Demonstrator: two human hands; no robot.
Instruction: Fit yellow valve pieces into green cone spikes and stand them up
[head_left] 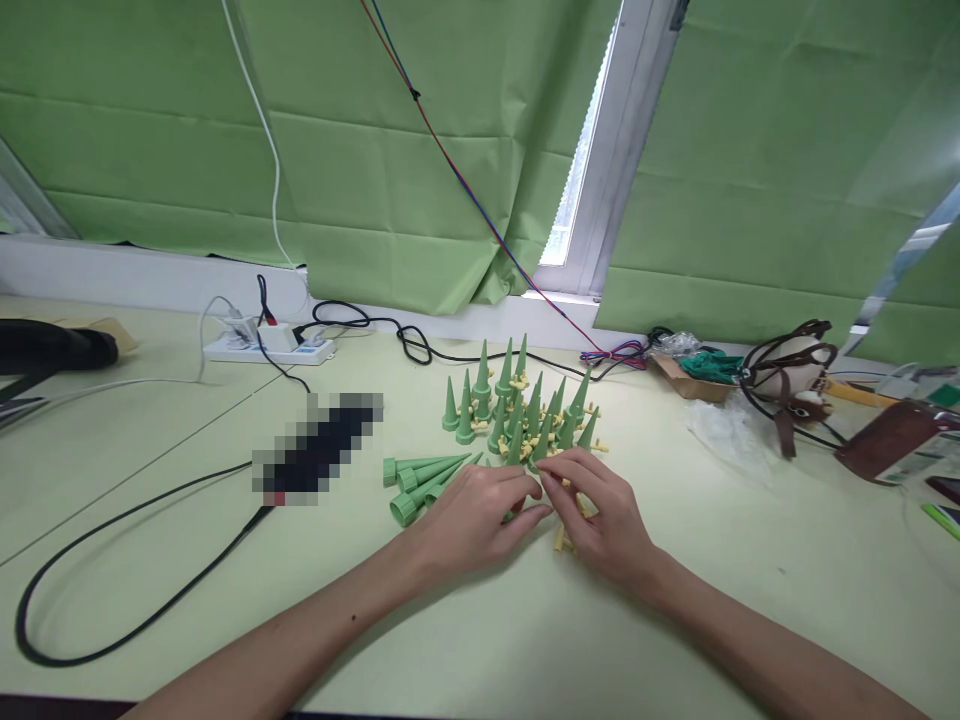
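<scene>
My left hand (491, 515) is closed, fingers curled toward the thumb. A sliver of green shows inside its grip, apparently part of a green plastic spike, mostly hidden by the fingers. Close beside it, my right hand (600, 515) pinches thumb and forefinger together; whatever lies between the tips is too small to make out. Just beyond both hands stands a cluster of upright green cone-shaped spikes (535, 405), many with small yellow valves (592, 410) at their sides. Several loose green spikes (424, 472) lie left of my left hand. Yellow pieces (559, 538) lie partly under my right hand.
A pixelated dark object (319, 450) with a black cable lies to the left. Behind it is a white power strip (270, 347). At right are a clear plastic bag (731, 435), a small cardboard box (694, 382), a strapped bag (791, 370) and a brown case (885, 440).
</scene>
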